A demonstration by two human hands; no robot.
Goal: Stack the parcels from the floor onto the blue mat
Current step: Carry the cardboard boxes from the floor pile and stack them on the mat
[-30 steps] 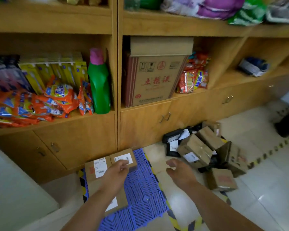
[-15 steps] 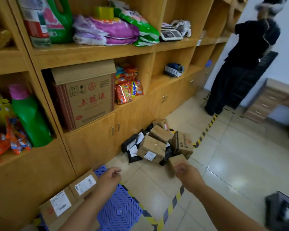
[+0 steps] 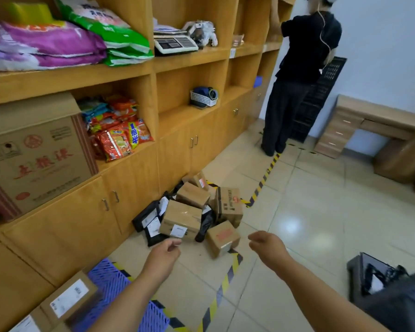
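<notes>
A heap of brown cardboard parcels [image 3: 181,219] and black mailer bags [image 3: 149,219] lies on the tiled floor against the cabinet doors. The nearest small box [image 3: 222,238] sits at the heap's front right. The blue plastic mat [image 3: 110,281] is at the lower left, with two labelled parcels [image 3: 67,298] lying on its left part. My left hand [image 3: 164,256] hovers just in front of the heap, fingers loosely curled, holding nothing. My right hand [image 3: 266,248] hangs to the right of the small box, fingers also loosely curled and empty.
Wooden shelving [image 3: 130,70] with goods runs along the left wall. Yellow-black tape [image 3: 225,283] marks the floor. A person in black [image 3: 297,80] stands at the far shelves. A wooden desk [image 3: 381,130] is at the right, a black object [image 3: 374,274] lower right.
The view swung right, away from the mat toward the heap. My left hand left the parcels on the mat. Both hands moved forward, closer to the floor parcels.
</notes>
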